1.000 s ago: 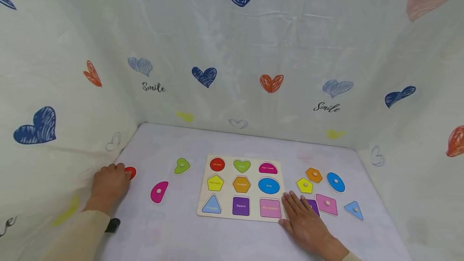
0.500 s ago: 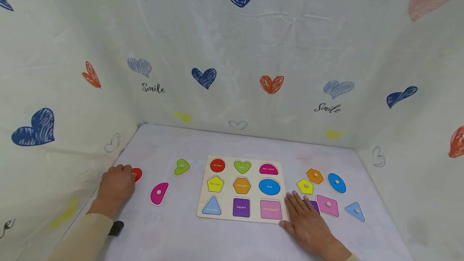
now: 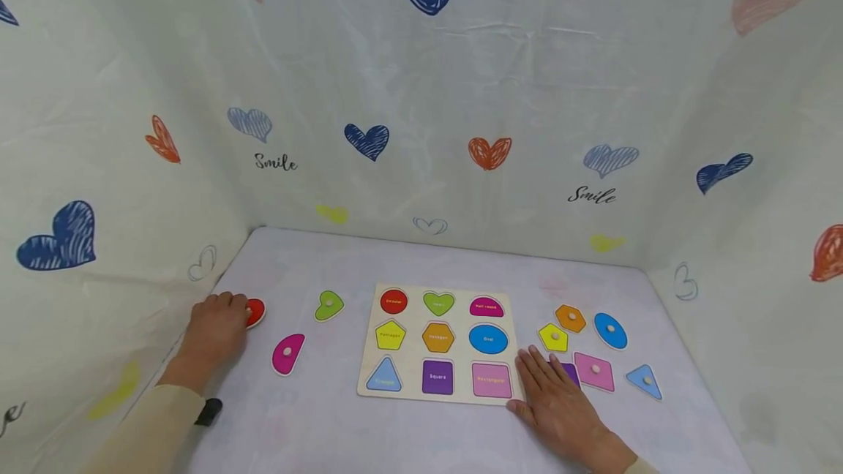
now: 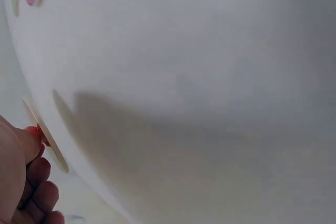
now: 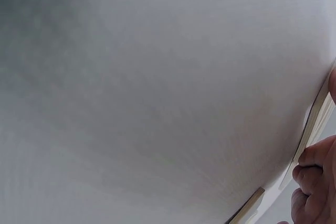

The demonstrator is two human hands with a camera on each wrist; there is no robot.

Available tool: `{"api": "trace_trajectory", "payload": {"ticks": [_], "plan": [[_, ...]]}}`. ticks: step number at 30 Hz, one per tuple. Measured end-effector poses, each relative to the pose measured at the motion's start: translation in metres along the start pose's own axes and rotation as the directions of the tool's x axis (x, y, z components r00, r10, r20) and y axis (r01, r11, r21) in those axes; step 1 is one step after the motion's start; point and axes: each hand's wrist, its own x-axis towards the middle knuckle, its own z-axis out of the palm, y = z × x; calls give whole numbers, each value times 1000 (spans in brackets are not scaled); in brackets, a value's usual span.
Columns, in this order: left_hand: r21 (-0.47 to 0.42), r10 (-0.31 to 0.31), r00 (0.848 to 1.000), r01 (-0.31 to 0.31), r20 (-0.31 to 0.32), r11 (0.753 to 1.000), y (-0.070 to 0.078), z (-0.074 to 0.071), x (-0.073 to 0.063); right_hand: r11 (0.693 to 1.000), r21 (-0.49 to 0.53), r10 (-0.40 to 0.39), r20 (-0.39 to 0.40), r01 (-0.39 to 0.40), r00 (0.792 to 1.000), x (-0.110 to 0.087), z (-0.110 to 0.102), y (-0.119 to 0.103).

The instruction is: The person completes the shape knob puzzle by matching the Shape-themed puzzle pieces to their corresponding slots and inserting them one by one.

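Observation:
My left hand (image 3: 212,333) pinches the small knob of a red circle puzzle piece (image 3: 256,311) on the left side of the table. In the left wrist view that piece (image 4: 51,142) is held clear of the tabletop, its shadow apart from it. The wooden shape puzzle board (image 3: 413,366) lies in the middle, with printed, labelled shapes. Against the board's right edge, my right hand (image 3: 560,409) lies flat with straight fingers, the thumb at the near corner. It partly hides a purple square piece (image 3: 571,374). The right wrist view catches the board's edge (image 5: 313,121) beside the fingers.
A green heart piece (image 3: 328,306) and a magenta half-round (image 3: 287,354) lie left of the board. On the right are a yellow pentagon (image 3: 552,342), orange hexagon (image 3: 569,321), blue oval (image 3: 610,331), pink rectangle (image 3: 593,379) and light-blue triangle (image 3: 643,386). Heart-print curtain (image 3: 428,79) surrounds the table.
My left hand has shifted right with the red circle piece, away from the table's left edge. More of the piece shows now. The right hand has stayed by the board.

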Motion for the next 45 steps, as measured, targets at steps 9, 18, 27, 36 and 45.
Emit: {"api": "trace_trajectory", "payload": {"ticks": [9, 18, 27, 36, 45], "plan": [[-7, 57, 998, -57, -28, 998, 34, -14, 20, 1000, -6, -19, -21, 19, 1000, 3, 1, 3], [43, 162, 986, -160, -34, 986, 69, -17, 35, 1000, 12, -9, 10, 9, 1000, 2, 0, -1], [88, 223, 975, -224, 20, 971, 131, -13, 57, 1000, 3, 7, 22, -7, 1000, -1, -5, -1], [52, 258, 965, -260, 55, 964, 179, 6, 77, 1000, -14, 5, 16, -5, 1000, 0, -4, -1], [35, 286, 945, -294, 159, 955, 205, 19, 84, 1000, -12, 1, 11, -1, 1000, 1, -2, -2]]}}
